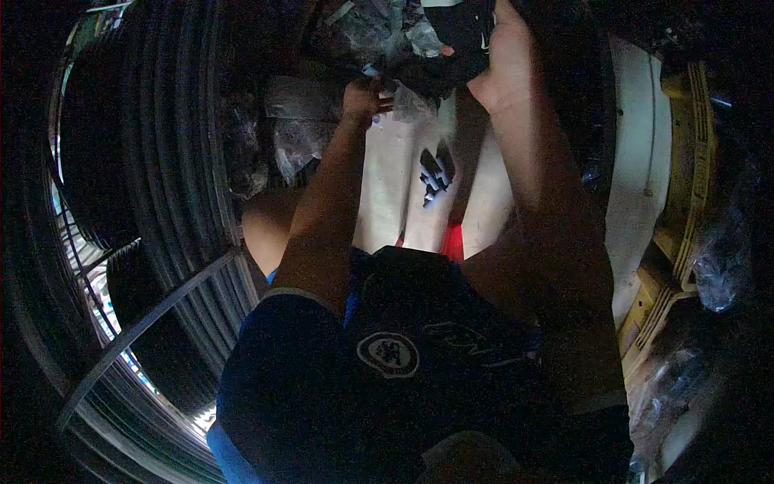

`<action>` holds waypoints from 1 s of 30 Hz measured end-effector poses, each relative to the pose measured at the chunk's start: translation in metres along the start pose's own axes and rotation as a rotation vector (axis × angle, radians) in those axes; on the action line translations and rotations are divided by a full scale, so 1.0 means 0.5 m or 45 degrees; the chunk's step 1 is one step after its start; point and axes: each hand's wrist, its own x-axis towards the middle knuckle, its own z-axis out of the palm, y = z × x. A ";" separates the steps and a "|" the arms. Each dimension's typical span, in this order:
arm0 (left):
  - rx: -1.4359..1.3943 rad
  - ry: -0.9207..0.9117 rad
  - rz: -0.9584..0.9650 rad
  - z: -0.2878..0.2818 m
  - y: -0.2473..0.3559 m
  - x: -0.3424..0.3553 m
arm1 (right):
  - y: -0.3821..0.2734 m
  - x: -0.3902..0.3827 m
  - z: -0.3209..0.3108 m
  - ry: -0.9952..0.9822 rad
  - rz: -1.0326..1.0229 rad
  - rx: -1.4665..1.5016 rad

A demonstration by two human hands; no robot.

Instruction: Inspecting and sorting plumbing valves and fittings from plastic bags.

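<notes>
At the upper middle is a bundle of crumpled clear plastic beside a black piece that looks like a bag or cloth. My left hand is at the near left of this bundle, its fingers curled against a hanging flap of clear plastic bag. My right hand is raised along the right side of the black piece, palm turned inward; its fingertips run into shadow and past the top edge. Between my forearms is a pale surface with a dark and grey printed-looking mark.
Stacked dark ribbed coils or tubes rise on the left, with a metal bar across them. More wrapped plastic bags lie beyond my left arm. To the right are a white panel, a yellow crate and clear plastic.
</notes>
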 end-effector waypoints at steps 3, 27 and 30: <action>0.515 0.066 0.202 -0.010 -0.017 -0.007 | 0.002 -0.004 0.005 0.018 0.008 -0.010; 0.038 0.269 -0.634 0.067 -0.061 0.020 | 0.006 -0.018 0.038 0.129 0.078 -0.101; -0.156 0.262 -0.498 0.066 -0.050 0.010 | 0.010 -0.020 0.036 0.136 0.087 -0.126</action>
